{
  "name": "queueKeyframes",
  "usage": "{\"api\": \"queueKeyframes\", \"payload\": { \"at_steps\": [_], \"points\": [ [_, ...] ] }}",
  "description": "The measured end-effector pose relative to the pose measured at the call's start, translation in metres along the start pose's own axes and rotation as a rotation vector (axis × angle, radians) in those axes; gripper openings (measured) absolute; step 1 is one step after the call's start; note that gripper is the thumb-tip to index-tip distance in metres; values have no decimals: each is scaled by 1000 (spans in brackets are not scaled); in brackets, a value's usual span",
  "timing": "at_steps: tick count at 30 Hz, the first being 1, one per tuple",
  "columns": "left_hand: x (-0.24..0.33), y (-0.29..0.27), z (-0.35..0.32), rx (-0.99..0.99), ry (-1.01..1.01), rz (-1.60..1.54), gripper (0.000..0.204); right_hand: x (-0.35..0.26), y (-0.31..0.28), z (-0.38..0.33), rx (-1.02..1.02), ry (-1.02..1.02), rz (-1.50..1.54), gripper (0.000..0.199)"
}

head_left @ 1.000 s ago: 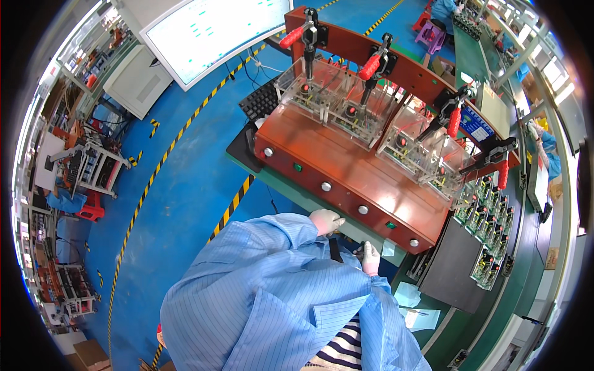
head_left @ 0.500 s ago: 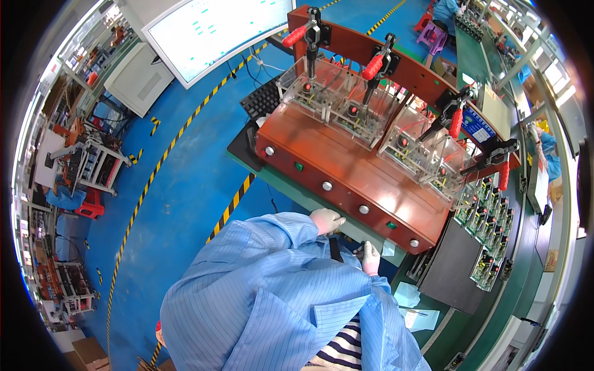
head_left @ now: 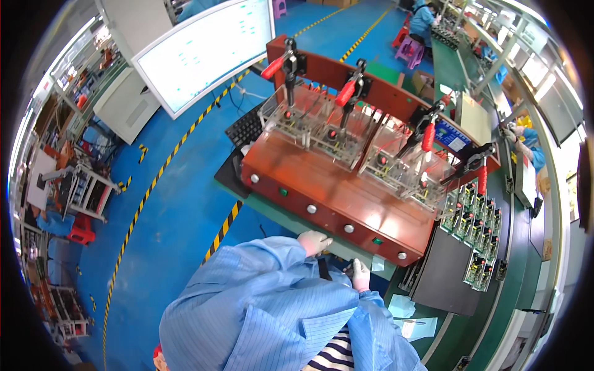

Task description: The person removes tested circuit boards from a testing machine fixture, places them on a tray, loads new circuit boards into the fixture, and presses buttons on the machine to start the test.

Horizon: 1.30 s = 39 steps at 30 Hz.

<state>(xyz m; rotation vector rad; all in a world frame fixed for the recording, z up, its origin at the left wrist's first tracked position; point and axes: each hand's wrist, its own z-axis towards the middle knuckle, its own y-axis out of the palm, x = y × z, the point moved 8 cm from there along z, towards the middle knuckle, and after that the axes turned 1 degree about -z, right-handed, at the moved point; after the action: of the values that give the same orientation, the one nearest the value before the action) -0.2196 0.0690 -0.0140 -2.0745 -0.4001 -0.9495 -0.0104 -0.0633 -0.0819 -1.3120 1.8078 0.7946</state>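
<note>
My left hand (head_left: 315,242), in a white glove, is at the near edge of the green bench (head_left: 270,210), below the red-brown test fixture (head_left: 328,188). Its fingers are stretched out and hold nothing that I can see. My right hand (head_left: 360,276), also gloved, is farther right by the same edge. Those fingers are bent in around something small and dark, too hidden to name. Along the fixture's front run several silver buttons (head_left: 312,209) and green switches. Red-handled toggle clamps (head_left: 350,93) stand over clear acrylic covers (head_left: 334,133) with circuit boards inside.
A monitor (head_left: 207,52) and black keyboard (head_left: 245,125) stand at the back left. Right of the fixture, several circuit boards (head_left: 473,232) lie beside a dark mat (head_left: 445,272). Light-blue sheets (head_left: 416,328) with a pen lie nearer. Co-workers (head_left: 423,21) sit farther off.
The view has shifted, so the fixture and bench appear farther left and slightly lower. My hands stay near the bench edge; the left fingers look a little more bent.
</note>
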Motion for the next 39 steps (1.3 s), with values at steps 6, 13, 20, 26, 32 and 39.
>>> {"api": "queueKeyframes", "payload": {
  "at_steps": [6, 13, 20, 26, 32, 39],
  "points": [
    [1, 1, -2, -25, -15, -20, 38, 2, 0, 2, -2, -35, -15, 42],
    [0, 2, -1, -32, -29, -16, 39, 5, -1, 4, 4, -13, -15, 42],
    [5, -1, -4, -33, -30, -26, 40, 2, -2, 4, -4, -29, -28, 42],
    [3, -1, -5, -51, -69, -21, 44, 4, -1, 5, -10, -30, -13, 40],
    [2, 0, -4, -60, -64, -26, 45, 6, -3, 6, -17, -43, 20, 38],
    [5, -3, -5, -41, -20, 14, 44, 10, -5, 9, -6, -41, 2, 38]
  ]
}}
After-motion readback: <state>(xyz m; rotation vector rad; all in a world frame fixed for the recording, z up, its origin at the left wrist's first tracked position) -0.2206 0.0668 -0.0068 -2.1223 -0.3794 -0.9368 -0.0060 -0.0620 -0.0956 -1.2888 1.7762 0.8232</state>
